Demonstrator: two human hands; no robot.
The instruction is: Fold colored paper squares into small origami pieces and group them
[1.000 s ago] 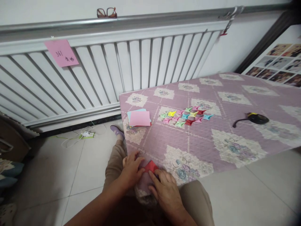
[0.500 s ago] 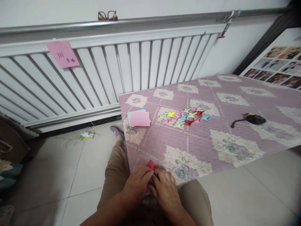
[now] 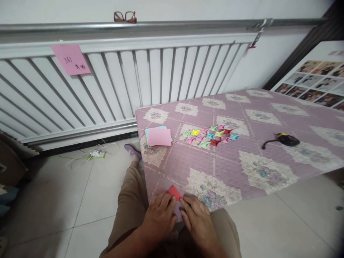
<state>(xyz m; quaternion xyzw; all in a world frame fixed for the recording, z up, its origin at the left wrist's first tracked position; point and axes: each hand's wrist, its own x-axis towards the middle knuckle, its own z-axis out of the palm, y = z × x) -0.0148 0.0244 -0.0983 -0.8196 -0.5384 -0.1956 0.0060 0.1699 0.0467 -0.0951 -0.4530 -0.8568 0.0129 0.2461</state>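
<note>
With many pointed paper shapes folded and a paper stack seemingly left, the half-curled left hand and right hand hold seemingly unfinished red paper.

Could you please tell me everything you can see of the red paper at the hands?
The red paper is small, smooth-looking and apparently folded, with one corner pointing away from the person. It lies on the purple floral tablecloth, near the table's corner. Fingertips of the left hand and right hand touch its nearer part, partly hiding it, so its full outline cannot be told.
</note>
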